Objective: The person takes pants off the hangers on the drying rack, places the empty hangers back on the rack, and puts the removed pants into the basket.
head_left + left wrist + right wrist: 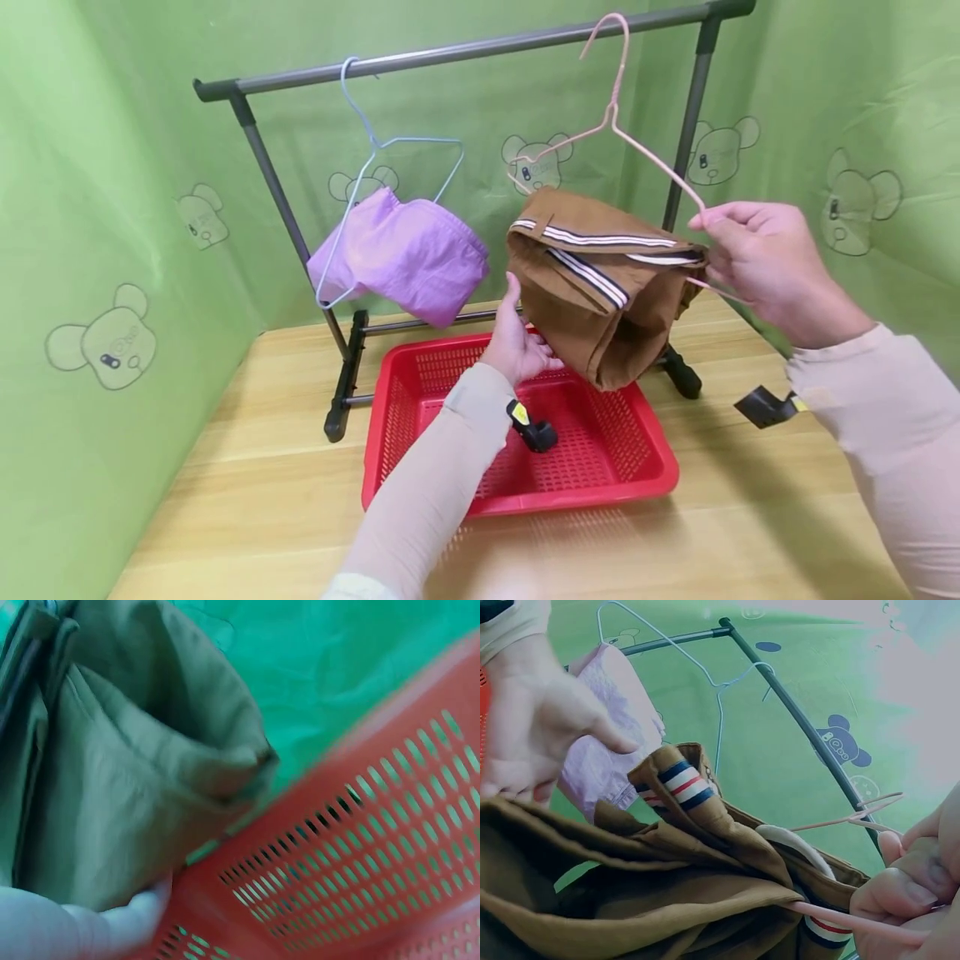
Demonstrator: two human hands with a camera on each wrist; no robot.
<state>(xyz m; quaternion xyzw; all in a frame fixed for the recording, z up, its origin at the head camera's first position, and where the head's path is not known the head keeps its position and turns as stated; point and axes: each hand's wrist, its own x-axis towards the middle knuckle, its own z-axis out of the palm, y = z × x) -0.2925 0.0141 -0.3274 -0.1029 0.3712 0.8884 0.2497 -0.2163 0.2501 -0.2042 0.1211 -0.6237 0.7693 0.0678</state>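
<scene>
My right hand [780, 267] pinches the pink hanger [660, 162], its bar partly hidden by the brown garment [555, 279] above the red basket's [577, 502] far right — my left hand [516, 346] unclenched at its left edge — bear-print [716, 157] marks illegible.

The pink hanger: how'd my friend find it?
Find the grey rack, then look toward its right end in the head view. There the right hand grips the pink hanger, threaded through a brown garment. Unlike its neighbour, the blue hanger, it's pink.
</scene>
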